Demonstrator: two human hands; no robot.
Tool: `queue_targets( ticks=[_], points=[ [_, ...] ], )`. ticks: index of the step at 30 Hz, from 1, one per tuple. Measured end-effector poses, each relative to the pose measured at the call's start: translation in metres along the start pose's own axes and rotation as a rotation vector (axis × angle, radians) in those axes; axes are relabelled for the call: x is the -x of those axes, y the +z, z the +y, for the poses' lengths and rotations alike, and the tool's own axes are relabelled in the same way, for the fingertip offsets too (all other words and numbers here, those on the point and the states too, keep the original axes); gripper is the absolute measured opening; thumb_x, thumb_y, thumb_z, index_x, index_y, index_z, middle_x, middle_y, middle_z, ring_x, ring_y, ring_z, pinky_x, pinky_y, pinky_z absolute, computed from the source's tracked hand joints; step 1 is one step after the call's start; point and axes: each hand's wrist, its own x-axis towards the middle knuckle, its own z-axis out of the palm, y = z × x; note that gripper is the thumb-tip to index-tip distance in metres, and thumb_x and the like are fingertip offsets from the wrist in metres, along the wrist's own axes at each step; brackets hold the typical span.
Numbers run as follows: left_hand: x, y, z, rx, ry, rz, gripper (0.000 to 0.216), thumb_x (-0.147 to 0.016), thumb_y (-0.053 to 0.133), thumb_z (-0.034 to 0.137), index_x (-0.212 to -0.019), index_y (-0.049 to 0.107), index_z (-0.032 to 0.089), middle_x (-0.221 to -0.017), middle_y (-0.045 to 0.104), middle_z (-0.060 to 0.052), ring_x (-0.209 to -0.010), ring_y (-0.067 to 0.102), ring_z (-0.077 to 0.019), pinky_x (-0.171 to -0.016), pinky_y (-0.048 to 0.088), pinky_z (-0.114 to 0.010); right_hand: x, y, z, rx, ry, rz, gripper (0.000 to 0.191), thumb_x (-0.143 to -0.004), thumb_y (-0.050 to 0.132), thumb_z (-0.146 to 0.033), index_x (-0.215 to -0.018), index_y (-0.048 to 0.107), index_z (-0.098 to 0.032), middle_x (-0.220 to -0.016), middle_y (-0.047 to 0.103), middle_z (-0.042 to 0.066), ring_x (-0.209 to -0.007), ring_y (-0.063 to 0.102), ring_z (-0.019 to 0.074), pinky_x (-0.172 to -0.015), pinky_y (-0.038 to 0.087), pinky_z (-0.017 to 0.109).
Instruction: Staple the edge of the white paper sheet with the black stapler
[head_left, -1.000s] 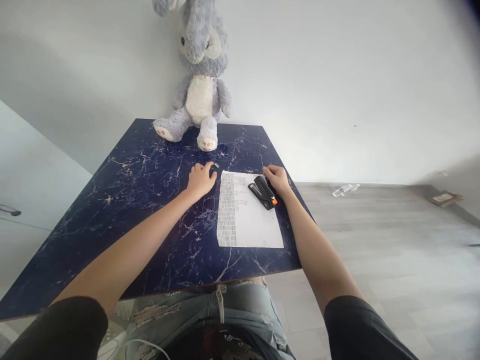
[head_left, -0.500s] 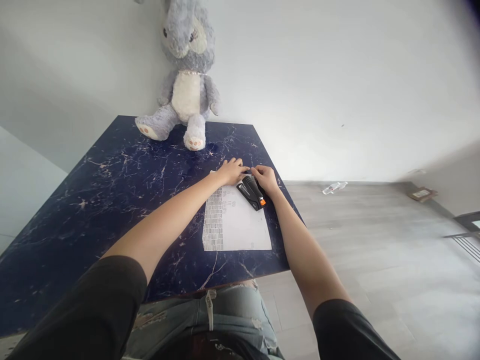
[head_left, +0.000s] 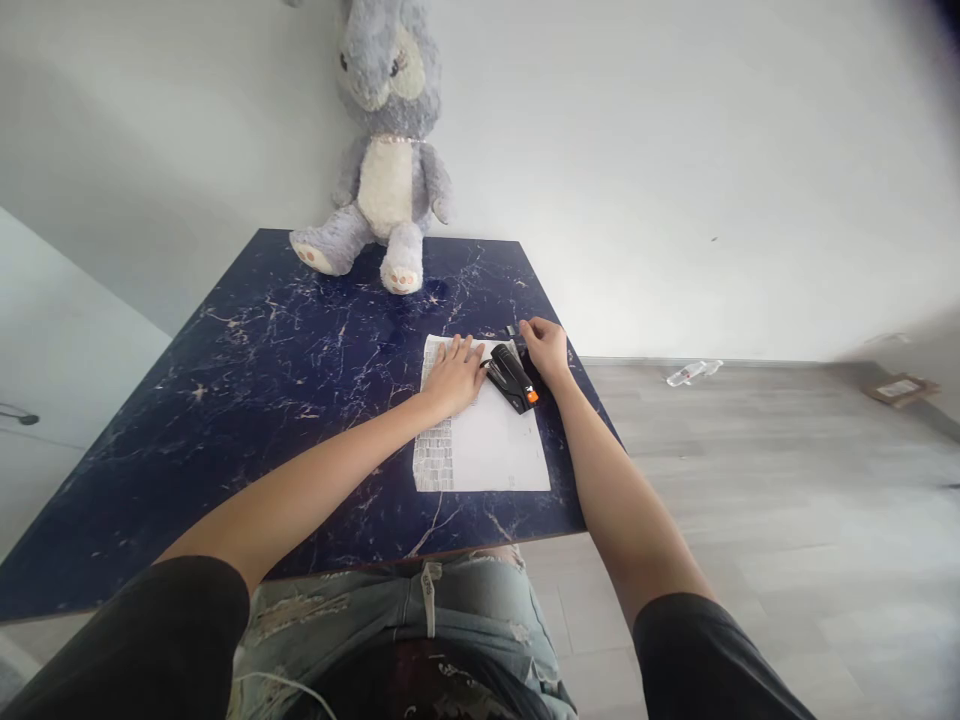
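A white printed sheet of paper (head_left: 495,445) lies on the dark blue marbled table (head_left: 262,400) near its right edge. On the sheet's far right part rests a black stapler (head_left: 512,378) with an orange tip. My left hand (head_left: 456,372) lies flat on the paper, fingers spread, its fingertips touching the stapler's left side. My right hand (head_left: 546,349) curls around the stapler's far end, where a small dark piece (head_left: 513,329) sticks out by the fingers.
A grey and white plush rabbit (head_left: 386,170) sits at the table's far edge against the white wall. On the grey floor to the right lie a clear plastic bottle (head_left: 688,373) and a small cardboard box (head_left: 896,387).
My left hand came from the bare tabletop left of the sheet onto the paper beside the stapler. My right hand stayed at the stapler's far end.
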Motion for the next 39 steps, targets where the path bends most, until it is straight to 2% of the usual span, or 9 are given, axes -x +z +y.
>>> queue_targets(
  ticks=[3,9,12,15,18,24,27,34,39],
  points=[
    [0.02,-0.008,-0.008,-0.025,-0.026,-0.067,0.067,-0.114,0.026,0.051,-0.169,0.039,0.018,-0.18,0.024,-0.016,-0.168,0.015,-0.0426,-0.135,0.013,-0.065,0.001,0.001,0.0,0.005,-0.019,-0.033,0.039,-0.096,0.057,-0.051,-0.072,0.063,-0.022,-0.062,0.054,-0.001,-0.065,0.048,0.0169,-0.068,0.038,0.031],
    [0.071,-0.038,-0.054,-0.082,-0.02,-0.096,0.062,-0.114,0.029,0.048,-0.166,0.044,0.018,-0.18,0.024,-0.016,-0.168,0.016,-0.0393,-0.135,0.015,-0.062,0.001,0.003,0.001,0.081,-0.093,-0.113,0.037,-0.096,0.058,-0.051,-0.076,0.07,-0.022,-0.068,0.063,0.002,-0.068,0.054,0.0198,-0.072,0.042,0.033],
    [0.103,-0.051,-0.08,-0.094,-0.003,-0.064,0.059,-0.114,0.03,0.048,-0.162,0.05,0.02,-0.18,0.026,-0.014,-0.168,0.017,-0.0372,-0.135,0.016,-0.059,0.002,0.006,0.0,0.164,-0.203,-0.132,0.031,-0.097,0.057,-0.045,-0.085,0.074,-0.022,-0.088,0.071,0.009,-0.083,0.062,0.0245,-0.087,0.049,0.039],
    [0.128,-0.062,-0.102,-0.112,-0.016,-0.049,0.059,-0.114,0.03,0.048,-0.159,0.053,0.018,-0.179,0.027,-0.015,-0.168,0.017,-0.0366,-0.136,0.016,-0.058,0.004,0.01,-0.001,0.265,-0.284,-0.154,0.03,-0.098,0.057,-0.04,-0.106,0.08,-0.022,-0.116,0.073,0.014,-0.109,0.063,0.0313,-0.105,0.048,0.048],
    [0.144,-0.073,-0.123,-0.097,-0.02,-0.049,0.056,-0.114,0.032,0.049,-0.156,0.056,0.021,-0.179,0.028,-0.012,-0.168,0.018,-0.0355,-0.136,0.017,-0.057,0.006,0.012,0.0,0.344,-0.291,-0.226,0.033,-0.099,0.056,-0.037,-0.118,0.08,-0.024,-0.129,0.071,0.014,-0.122,0.06,0.035,-0.108,0.047,0.053],
    [0.14,-0.094,-0.155,-0.049,0.049,-0.025,0.051,-0.111,0.043,0.053,-0.15,0.062,0.027,-0.172,0.043,-0.011,-0.161,0.035,-0.035,-0.131,0.028,-0.056,0.005,0.013,0.0,0.324,-0.339,-0.236,0.03,-0.094,0.054,-0.025,-0.107,0.081,-0.021,-0.116,0.077,0.012,-0.111,0.068,0.0307,-0.109,0.05,0.05],
    [0.128,-0.103,-0.164,-0.039,0.074,-0.029,0.056,-0.105,0.054,0.062,-0.152,0.061,0.033,-0.163,0.053,-0.01,-0.15,0.047,-0.0349,-0.125,0.033,-0.055,0.005,0.014,-0.001,0.321,-0.34,-0.218,0.027,-0.092,0.055,-0.025,-0.103,0.079,-0.021,-0.109,0.078,0.012,-0.105,0.07,0.0293,-0.103,0.053,0.046],
    [0.123,-0.113,-0.183,0.053,0.076,-0.031,0.061,-0.098,0.062,0.069,-0.151,0.064,0.039,-0.155,0.059,-0.006,-0.139,0.051,-0.0333,-0.119,0.035,-0.046,0.013,0.013,-0.008,0.437,-0.23,-0.091,0.024,-0.088,0.054,-0.021,-0.096,0.077,-0.021,-0.094,0.076,0.012,-0.088,0.07,0.0288,-0.085,0.054,0.041],
    [0.127,-0.114,-0.194,0.073,0.083,-0.001,0.049,-0.098,0.063,0.064,-0.139,0.072,0.037,-0.128,0.068,-0.008,-0.122,0.058,-0.0321,-0.109,0.04,-0.044,0.025,0.023,-0.027,0.447,-0.244,-0.089,0.02,-0.09,0.054,-0.023,-0.091,0.074,-0.022,-0.095,0.075,0.013,-0.086,0.07,0.0286,-0.085,0.055,0.042]
  ],
)
